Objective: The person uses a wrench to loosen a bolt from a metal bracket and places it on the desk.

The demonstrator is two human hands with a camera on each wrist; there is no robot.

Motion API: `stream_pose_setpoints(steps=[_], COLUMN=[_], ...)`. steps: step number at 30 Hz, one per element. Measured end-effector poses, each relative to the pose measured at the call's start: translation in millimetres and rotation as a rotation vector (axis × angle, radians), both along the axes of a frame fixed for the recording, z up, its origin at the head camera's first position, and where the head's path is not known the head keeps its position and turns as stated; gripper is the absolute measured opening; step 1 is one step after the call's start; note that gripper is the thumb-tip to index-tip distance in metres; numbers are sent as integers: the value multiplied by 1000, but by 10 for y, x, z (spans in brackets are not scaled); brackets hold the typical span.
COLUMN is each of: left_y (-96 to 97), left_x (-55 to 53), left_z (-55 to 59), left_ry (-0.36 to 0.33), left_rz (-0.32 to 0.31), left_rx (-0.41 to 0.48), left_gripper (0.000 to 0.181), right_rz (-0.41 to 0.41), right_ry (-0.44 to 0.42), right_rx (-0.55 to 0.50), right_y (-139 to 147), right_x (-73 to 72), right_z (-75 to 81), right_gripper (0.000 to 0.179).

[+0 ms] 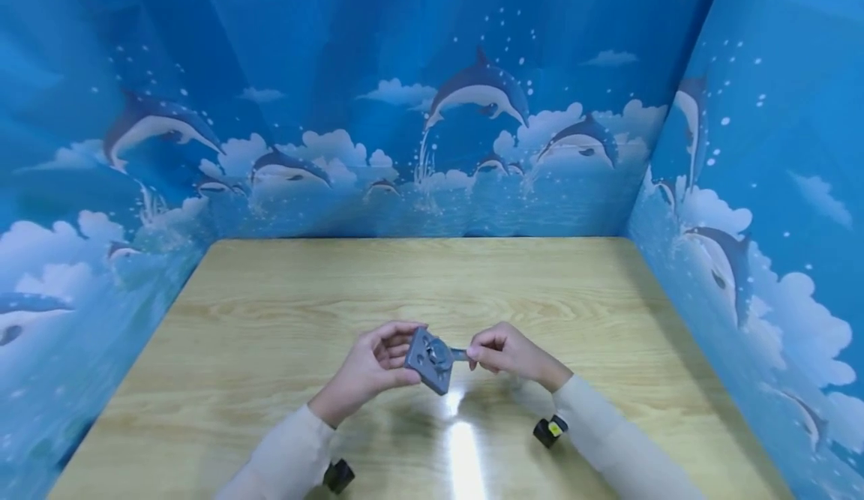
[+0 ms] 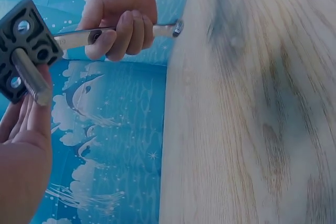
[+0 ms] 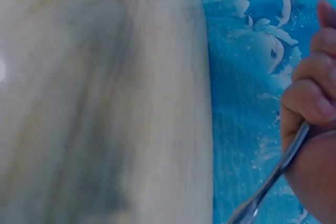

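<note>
Above the wooden table, my left hand (image 1: 374,363) holds a grey square mounting plate (image 1: 429,372) by its edge, thumb on the near side and fingers behind. The plate is tilted, with holes near its corners. A threaded bolt (image 2: 31,77) sticks out from its face in the left wrist view. My right hand (image 1: 511,353) grips a metal wrench (image 2: 79,38) by the middle of its shank. One wrench end meets the plate at the bolt's other side; its fit there is hidden. The free end (image 3: 249,211) juts past the right hand.
The light wooden table (image 1: 304,297) lies below both hands and reflects a bright light. Blue dolphin-print curtains (image 1: 351,110) enclose its back and sides. Small black devices (image 1: 339,476) hang at both wrists.
</note>
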State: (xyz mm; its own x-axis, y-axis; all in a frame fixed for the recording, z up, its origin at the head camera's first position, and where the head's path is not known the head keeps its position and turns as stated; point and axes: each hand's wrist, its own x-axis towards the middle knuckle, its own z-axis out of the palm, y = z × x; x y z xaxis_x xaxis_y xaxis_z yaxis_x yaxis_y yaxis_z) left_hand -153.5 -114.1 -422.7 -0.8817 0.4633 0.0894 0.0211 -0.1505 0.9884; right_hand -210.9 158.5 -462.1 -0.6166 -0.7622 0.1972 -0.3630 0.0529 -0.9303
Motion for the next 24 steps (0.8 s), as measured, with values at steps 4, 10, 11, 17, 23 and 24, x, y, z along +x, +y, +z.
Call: stream_pose_setpoints(steps=[4,10,11,17,23,24], left_y=[-18,-35,-35,-39,-59,-59], left_x=[-19,-24,-24,-35,-37,-37], left_z=[-28,-58,-66,-105,-78,-71], left_ry=[-33,-111,-108,-97,-96,-88], left_rz=[-97,-205,-212,-237,-180,-159], left_rx=[16,42,45,70,75,76], left_gripper=[76,73,73,75,75,76], right_rz=[48,94,93,78,-56,-96], right_ry=[8,35,40,52,42,31], right_rx=[50,71,72,61,109,120], right_y=[47,70,70,83,165,181], right_x=[-78,-110,-110,-89,-60,-54], right_z=[85,144,144,187,216,213], right_gripper=[21,18,18,17,17,17])
